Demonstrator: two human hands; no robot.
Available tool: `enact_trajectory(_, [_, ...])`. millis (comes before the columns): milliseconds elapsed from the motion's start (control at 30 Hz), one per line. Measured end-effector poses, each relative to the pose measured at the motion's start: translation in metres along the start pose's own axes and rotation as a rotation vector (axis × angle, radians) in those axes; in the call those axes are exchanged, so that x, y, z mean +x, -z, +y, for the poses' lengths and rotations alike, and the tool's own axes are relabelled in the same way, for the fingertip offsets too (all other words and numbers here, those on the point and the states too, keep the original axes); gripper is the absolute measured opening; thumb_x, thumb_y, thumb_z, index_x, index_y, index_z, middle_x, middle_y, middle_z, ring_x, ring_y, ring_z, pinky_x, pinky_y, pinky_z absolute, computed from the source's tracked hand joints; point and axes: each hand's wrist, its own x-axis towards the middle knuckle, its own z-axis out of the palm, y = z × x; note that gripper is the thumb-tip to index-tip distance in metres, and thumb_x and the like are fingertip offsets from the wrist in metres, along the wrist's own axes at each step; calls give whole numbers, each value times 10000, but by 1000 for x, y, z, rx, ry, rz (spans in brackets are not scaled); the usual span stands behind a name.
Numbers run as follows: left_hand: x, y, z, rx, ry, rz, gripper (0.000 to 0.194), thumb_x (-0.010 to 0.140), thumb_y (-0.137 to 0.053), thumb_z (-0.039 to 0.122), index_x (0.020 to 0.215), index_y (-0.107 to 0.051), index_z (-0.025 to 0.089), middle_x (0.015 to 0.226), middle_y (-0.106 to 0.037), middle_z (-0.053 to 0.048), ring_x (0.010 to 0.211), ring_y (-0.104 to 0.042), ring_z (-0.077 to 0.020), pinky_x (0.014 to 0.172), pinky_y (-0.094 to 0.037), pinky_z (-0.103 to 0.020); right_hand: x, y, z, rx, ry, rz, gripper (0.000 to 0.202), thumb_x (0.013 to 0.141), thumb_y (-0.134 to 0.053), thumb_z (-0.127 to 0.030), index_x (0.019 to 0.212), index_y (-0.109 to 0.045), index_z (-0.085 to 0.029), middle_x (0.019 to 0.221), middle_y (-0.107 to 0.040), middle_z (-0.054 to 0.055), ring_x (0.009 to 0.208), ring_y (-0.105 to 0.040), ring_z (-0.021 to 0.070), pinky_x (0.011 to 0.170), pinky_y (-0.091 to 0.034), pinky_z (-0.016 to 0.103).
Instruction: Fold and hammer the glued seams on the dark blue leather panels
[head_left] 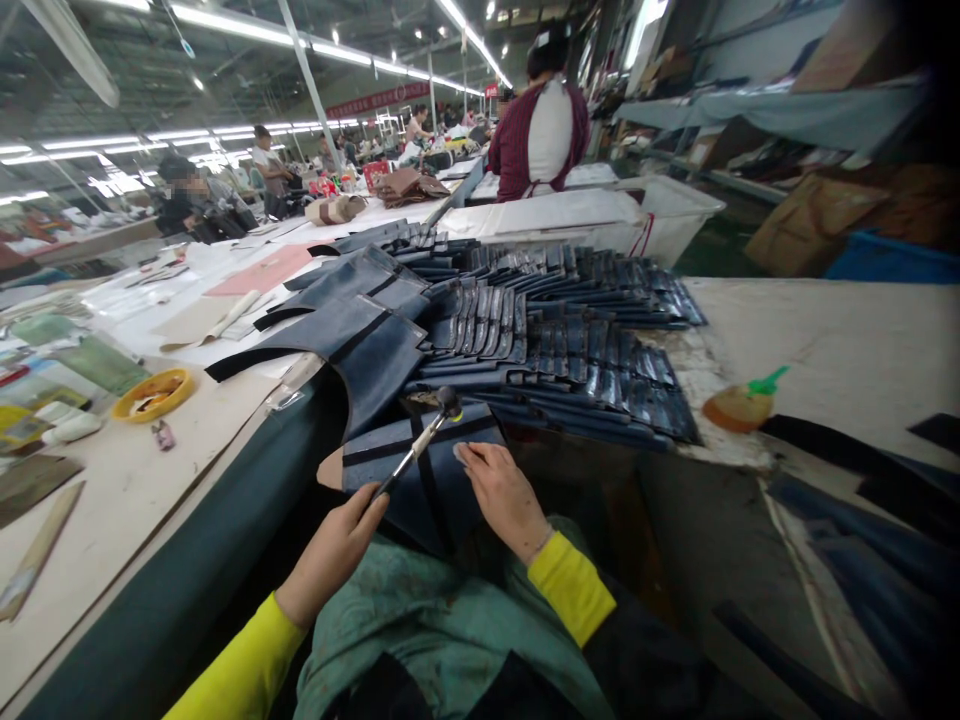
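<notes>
Factory hall behind, worktop point(202, 430) at left. Strapped blue panel point(459, 500) sits at centre, just below the blue stack point(555, 340). Left hand point(337, 550): fingers wrapped round hammer point(409, 458), head over panel's upper part. Right hand point(514, 495): fingers narrow at panel's right, can't tell if gripping. For clean strikes: panel flat, head square, fingertips clear.

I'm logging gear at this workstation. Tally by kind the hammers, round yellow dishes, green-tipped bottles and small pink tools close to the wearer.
Black-headed hammer with metal shaft, in the left hand: 1
Round yellow dish: 1
Amber bottle with green tip: 1
Small pink tool: 1
Total: 4
</notes>
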Motion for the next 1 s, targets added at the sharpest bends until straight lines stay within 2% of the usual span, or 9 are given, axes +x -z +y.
enact_trajectory(67, [11,-4,14,21,-58,5,426,888,-347,503,1110,-540,195,994,-658,-59,942,-608,-204,835,-447,-273,0,0,-1,-1,5,-2,339,887,-453,-137,1209,-540,-191,1092,-558,96,1032,-488,214,892,-482,372])
enact_trajectory(200, [24,-13,35,183,-106,-98,359,896,-357,470,1005,-583,213,800,-664,-47,794,-633,-209,731,-444,-272,1,1,-1,5,15,-16,299,882,-445,-127,1150,-572,-166,1075,-554,105,1031,-483,218,888,-483,361])
enact_trajectory(300, [24,-16,42,212,-171,-80,373,902,-344,484,1079,-560,237,861,-667,-48,837,-633,-212,734,-431,-268,1,1,0,-4,22,-15,257,889,-440,-150,1092,-598,-156,1054,-557,107,1024,-481,224,904,-469,368])
enact_trajectory(400, [21,-15,40,204,-147,-64,379,908,-325,484,1101,-542,241,874,-665,-40,833,-633,-205,721,-434,-261,1,0,0,-7,38,-14,293,897,-417,-159,1148,-570,-157,1078,-551,110,1037,-473,227,902,-464,370])
enact_trajectory(533, [9,-5,20,181,-32,-35,368,897,-348,474,1086,-562,242,901,-674,-32,845,-634,-196,746,-447,-254,3,-1,4,-26,49,-40,332,894,-424,-179,1208,-525,-143,1073,-549,114,1012,-479,233,908,-452,383])
enact_trajectory(667, [-17,26,-18,139,59,155,432,881,-354,502,1189,-529,253,1079,-654,-22,978,-610,-195,852,-440,-255,13,3,5,-69,43,-79,419,864,-483,-211,1267,-460,-100,1062,-555,127,1003,-481,255,914,-441,402])
enact_trajectory(767, [-46,65,-54,262,226,351,477,869,-350,534,1197,-526,237,1090,-652,-31,992,-608,-209,860,-448,-275,27,2,-1,-80,75,-140,368,852,-471,-180,1211,-509,-107,1028,-568,120,952,-503,248,880,-454,386])
enact_trajectory(867, [-82,107,-90,456,425,520,508,866,-343,541,1225,-511,223,1089,-651,-69,995,-609,-244,834,-462,-312,41,-6,-11,-48,170,-173,327,858,-443,-160,1168,-545,-138,1076,-556,109,968,-505,230,898,-444,361])
enact_trajectory(1000, [-130,150,-128,610,657,606,531,877,-301,551,1254,-482,224,1073,-651,-112,956,-620,-290,765,-478,-357,53,-22,-23,-38,285,-182,291,882,-445,-218,1132,-571,-140,1082,-561,112,996,-500,230,908,-443,360])
